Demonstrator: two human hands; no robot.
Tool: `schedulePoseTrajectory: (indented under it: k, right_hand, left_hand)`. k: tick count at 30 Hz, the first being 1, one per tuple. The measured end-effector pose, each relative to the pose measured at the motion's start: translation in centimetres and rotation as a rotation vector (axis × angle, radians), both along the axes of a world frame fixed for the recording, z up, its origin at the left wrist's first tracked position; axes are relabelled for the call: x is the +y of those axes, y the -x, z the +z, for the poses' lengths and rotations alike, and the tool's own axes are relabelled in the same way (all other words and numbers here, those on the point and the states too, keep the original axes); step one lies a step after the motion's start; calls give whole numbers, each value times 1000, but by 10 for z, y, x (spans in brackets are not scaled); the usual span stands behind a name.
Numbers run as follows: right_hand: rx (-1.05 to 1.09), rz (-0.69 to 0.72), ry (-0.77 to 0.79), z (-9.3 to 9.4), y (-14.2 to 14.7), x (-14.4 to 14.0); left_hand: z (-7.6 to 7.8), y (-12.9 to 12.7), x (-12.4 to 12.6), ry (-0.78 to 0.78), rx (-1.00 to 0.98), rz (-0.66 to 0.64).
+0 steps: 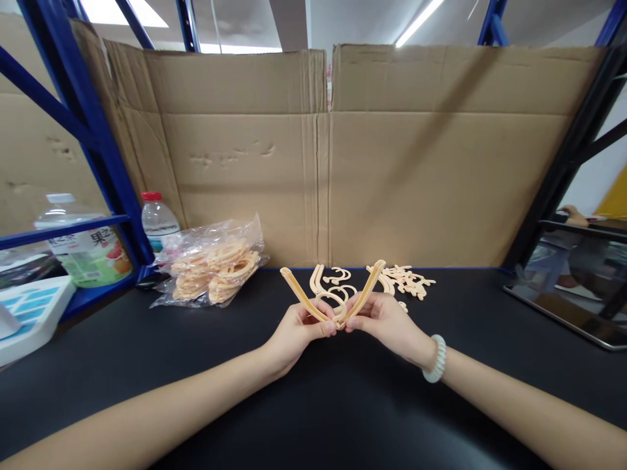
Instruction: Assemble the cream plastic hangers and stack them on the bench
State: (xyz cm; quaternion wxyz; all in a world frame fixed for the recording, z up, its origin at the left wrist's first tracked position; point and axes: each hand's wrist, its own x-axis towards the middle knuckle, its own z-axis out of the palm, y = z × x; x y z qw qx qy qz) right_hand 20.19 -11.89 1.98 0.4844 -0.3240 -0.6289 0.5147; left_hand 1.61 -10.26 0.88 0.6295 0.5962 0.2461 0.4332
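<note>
My left hand (298,329) and right hand (385,320) were both pinched shut on the pale orange V-shaped plastic strip (336,297), fingertips meeting at its bottom bend, just above the black tabletop (313,405). Behind it lay loose pale orange plastic hook pieces (404,279), and to the left sat a clear plastic bag of the same orange parts (213,267). A brown cardboard wall (392,170) stood at the back.
</note>
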Motion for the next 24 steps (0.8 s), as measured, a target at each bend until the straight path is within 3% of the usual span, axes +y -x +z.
schedulePoseTrajectory:
  k: [13,24]
  right_hand:
    - [-27,-75,-90,1,8,-8]
    - [-65,-42,-102,5,5,-6]
  left_hand:
    - [3,-1,-2,21,-46,15]
    - [5,-1,-1,62,-61,20]
